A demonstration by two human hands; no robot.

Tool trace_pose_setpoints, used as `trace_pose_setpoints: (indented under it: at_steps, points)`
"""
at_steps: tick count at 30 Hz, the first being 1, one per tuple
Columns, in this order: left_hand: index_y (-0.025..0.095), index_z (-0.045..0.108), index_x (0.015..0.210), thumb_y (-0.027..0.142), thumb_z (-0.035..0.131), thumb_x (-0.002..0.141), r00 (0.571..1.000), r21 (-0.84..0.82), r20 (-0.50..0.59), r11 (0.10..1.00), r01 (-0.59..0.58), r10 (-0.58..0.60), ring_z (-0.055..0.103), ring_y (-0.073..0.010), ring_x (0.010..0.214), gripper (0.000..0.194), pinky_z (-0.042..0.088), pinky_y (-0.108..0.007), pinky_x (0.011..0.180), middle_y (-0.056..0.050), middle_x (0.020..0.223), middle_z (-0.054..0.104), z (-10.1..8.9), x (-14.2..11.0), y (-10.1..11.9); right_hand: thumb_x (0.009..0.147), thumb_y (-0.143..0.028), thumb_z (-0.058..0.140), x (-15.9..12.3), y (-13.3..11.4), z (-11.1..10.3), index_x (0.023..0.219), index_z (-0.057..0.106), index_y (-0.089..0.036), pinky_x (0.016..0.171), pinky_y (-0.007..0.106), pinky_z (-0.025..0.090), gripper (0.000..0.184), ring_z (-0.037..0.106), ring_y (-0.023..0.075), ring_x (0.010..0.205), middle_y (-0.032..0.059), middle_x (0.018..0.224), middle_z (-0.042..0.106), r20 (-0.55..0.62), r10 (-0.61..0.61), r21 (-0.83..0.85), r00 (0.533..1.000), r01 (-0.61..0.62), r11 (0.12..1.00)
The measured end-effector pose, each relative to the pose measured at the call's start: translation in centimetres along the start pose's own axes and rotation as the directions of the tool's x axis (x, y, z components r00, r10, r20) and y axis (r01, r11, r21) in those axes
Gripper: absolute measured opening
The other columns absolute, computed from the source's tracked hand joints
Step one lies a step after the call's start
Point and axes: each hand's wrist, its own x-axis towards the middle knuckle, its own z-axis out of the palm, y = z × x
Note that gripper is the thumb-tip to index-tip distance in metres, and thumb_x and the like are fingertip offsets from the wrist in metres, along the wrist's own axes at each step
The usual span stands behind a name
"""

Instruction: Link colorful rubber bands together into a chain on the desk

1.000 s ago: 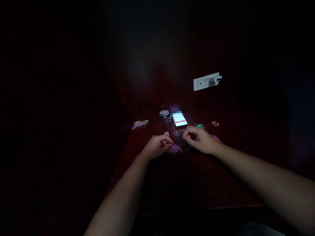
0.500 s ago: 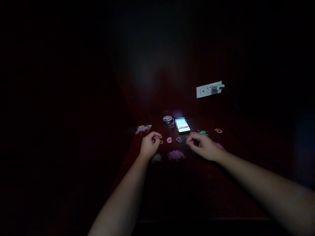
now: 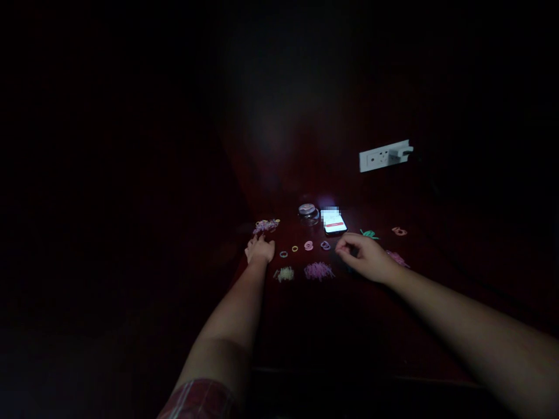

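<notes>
My left hand (image 3: 259, 250) lies on the dark table with its fingers spread, just in front of a mixed pile of small rubber bands (image 3: 266, 226). My right hand (image 3: 364, 255) hovers or rests right of the middle, thumb and fingertips pinched; whatever they hold, if anything, is too small to make out. Between the hands runs a row of little bands: a greyish one (image 3: 283, 254), a yellow one (image 3: 294, 248), pink ones (image 3: 308, 245) and purple ones (image 3: 325, 245). Nearer me are a pale yellowish heap (image 3: 285, 273) and a purple-pink heap (image 3: 319, 270).
A round lidded clear jar (image 3: 308, 214) stands behind the row, beside a lit phone (image 3: 335, 222). Green bands (image 3: 370, 234), orange bands (image 3: 399, 231) and a pink heap (image 3: 398, 258) lie to the right. A wall socket (image 3: 385, 156) holds a plug. The surroundings are very dark.
My left hand has moved from above the purple heap leftward and away from me to the mixed pile, its fingers spreading. My right hand stays pinched in nearly the same place. The view has shifted slightly.
</notes>
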Motion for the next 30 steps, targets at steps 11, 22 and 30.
trace_pose_setpoints:
  at_steps: [11,22,30]
  points:
    - [0.018,0.057,0.129,0.047,0.045,0.084,1.000,0.064,-0.013,0.998,-0.015,0.016,0.045,-0.0376,0.129,0.054,0.039,-0.052,0.103,-0.016,0.141,0.052,0.2,1.3,-0.3,0.081,-0.020,0.055,0.2,-0.2,0.3,0.071,0.057,-0.018,0.056,0.025,0.040,0.010,0.049,0.0127,0.060,-0.0004,0.065,0.053,-0.013,-0.027,0.001,1.000,0.027,1.000]
    - [0.023,0.051,0.136,0.052,0.041,0.086,0.999,0.085,0.052,0.996,-0.019,0.015,0.035,-0.0359,0.139,0.059,0.032,-0.055,0.109,-0.011,0.151,0.041,0.7,2.2,-0.5,0.080,-0.019,0.055,0.2,-0.2,0.4,0.072,0.058,-0.018,0.057,0.025,0.040,0.009,0.050,0.0131,0.061,0.0000,0.067,0.054,-0.040,-0.031,0.014,0.999,0.031,0.999]
    - [0.020,0.053,0.134,0.066,0.040,0.082,0.999,0.068,0.040,0.997,-0.026,0.024,0.039,-0.0404,0.135,0.070,0.033,-0.058,0.106,-0.016,0.148,0.044,0.6,2.6,-0.2,0.079,-0.017,0.056,0.2,-0.2,0.5,0.072,0.059,-0.018,0.057,0.025,0.040,0.007,0.050,0.0127,0.060,-0.0003,0.066,0.054,-0.035,-0.036,0.004,0.999,0.037,0.999]
